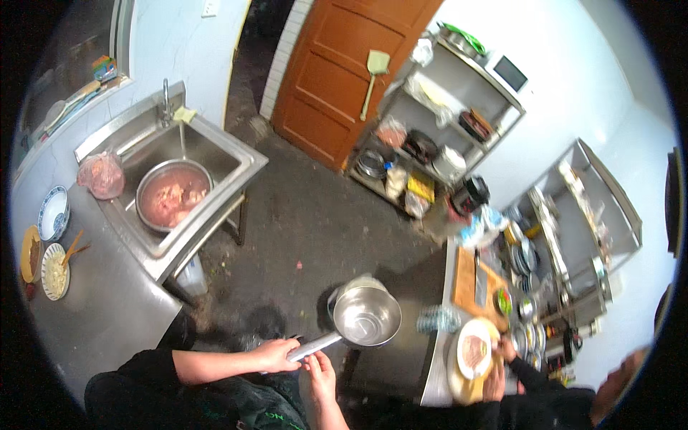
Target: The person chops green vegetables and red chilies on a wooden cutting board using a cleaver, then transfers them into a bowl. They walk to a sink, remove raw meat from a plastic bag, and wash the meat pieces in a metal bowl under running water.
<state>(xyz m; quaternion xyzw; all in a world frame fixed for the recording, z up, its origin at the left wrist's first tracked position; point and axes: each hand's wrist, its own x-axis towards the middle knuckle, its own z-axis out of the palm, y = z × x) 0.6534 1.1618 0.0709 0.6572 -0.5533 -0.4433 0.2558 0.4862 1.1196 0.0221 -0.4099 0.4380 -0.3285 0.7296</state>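
My left hand is closed around the handle of a large steel ladle-like pan, a deep metal scoop with a long flat handle. The bowl of it looks empty and hangs over the dark floor. Just below the handle is my right hand, fingers raised near its underside; whether they touch the metal I cannot tell. Left of me, water runs from a faucet into a round steel basin of pinkish water and raw meat pieces, set in a steel sink.
On the left steel counter are a bagged lump of meat, bowls and a plate with chopsticks. At right, a co-worker's hands hold a white oval dish beside a cutting board with a cleaver. Shelves stand behind.
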